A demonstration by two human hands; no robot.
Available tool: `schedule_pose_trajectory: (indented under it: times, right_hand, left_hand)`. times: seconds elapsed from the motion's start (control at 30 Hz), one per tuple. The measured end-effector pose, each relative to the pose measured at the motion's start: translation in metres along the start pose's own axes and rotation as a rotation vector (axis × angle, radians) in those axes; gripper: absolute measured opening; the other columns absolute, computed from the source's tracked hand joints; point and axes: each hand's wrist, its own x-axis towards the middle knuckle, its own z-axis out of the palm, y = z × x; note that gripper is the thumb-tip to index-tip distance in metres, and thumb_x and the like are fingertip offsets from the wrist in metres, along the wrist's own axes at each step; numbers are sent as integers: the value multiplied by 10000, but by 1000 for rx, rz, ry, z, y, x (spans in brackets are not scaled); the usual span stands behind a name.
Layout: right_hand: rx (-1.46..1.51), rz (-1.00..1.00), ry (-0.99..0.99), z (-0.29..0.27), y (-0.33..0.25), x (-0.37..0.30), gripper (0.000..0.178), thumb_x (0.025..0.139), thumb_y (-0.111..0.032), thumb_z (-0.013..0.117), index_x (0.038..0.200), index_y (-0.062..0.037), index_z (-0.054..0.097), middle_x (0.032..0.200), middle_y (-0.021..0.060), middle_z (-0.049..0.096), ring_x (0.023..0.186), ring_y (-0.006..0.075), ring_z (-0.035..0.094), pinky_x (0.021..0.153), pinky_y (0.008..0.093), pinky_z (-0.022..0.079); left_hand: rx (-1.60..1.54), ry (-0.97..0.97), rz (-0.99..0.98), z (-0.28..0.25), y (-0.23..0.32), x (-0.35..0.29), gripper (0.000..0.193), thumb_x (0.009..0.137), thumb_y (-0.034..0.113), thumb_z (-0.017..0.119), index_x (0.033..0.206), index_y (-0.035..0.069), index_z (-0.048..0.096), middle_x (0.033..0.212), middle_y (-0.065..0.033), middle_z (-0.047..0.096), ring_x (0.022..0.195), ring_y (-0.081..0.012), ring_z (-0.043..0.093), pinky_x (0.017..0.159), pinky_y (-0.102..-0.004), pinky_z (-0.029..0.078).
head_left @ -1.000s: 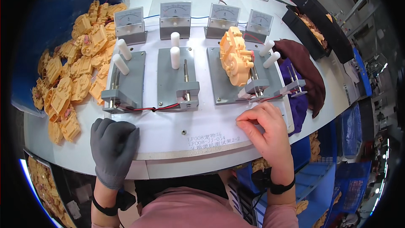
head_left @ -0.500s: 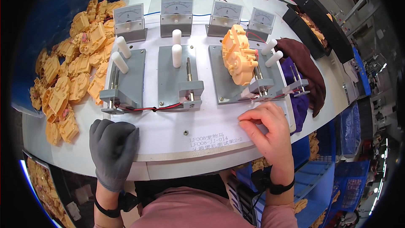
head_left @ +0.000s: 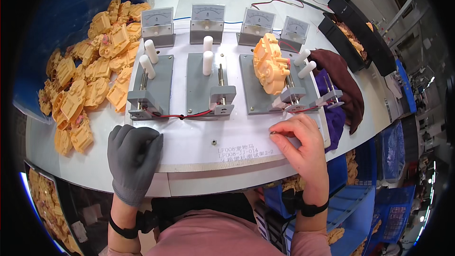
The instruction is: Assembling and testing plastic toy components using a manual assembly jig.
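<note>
My left hand (head_left: 134,159), in a grey glove, rests closed at the left front of a white test board (head_left: 189,154); what its curled fingers hold, if anything, is hidden. My bare right hand (head_left: 303,147) pinches thumb and forefinger together over the board's right front. A tiny dark speck shows between those fingertips, too small to name. Just beyond it, a pale orange plastic gearbox housing (head_left: 270,68) stands tilted on the right-hand grey plate (head_left: 249,85), touched by neither hand. The left plate (head_left: 159,90) and middle plate (head_left: 199,90) carry white pegs and metal pins but no housing.
Several analogue meters (head_left: 207,15) stand behind the plates. Housings (head_left: 87,92) lie heaped at left, spilling from a blue-lined bin (head_left: 28,85). Right of the board lie a dark brown cloth (head_left: 348,85) and a purple cloth (head_left: 335,130). Black trays (head_left: 332,26) stand at far right.
The view has shifted slightly, moving the plates and heap rightward in the picture. My right thumb and forefinger have drawn together, and a dark speck now shows there. My left hand stays closed.
</note>
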Motion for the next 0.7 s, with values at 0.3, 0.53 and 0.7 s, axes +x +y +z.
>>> schedule_pose_trajectory:
  times: [0.3,0.53,0.7]
  right_hand:
    - [16,22,-13,1,-1,0,140,828,-119,783,957,-93,734,881,43,675,883,258,618,807,377,430]
    - [1,22,-39,2,4,-4,151,809,13,769,939,-22,701,895,69,617,861,196,617,757,290,507]
    - [-24,-11,-45,2,5,-4,160,796,28,777,916,-21,684,891,63,617,839,187,615,736,284,496]
  left_hand:
    - [19,18,5,-1,0,-1,118,802,45,752,859,85,656,724,-52,548,702,-251,497,686,-377,393]
    - [4,11,9,-2,2,2,97,809,79,756,851,92,668,718,-46,565,705,-263,518,687,-377,397]
    - [-1,8,6,-3,1,2,102,808,99,768,849,113,675,727,-37,588,705,-261,526,685,-379,399]
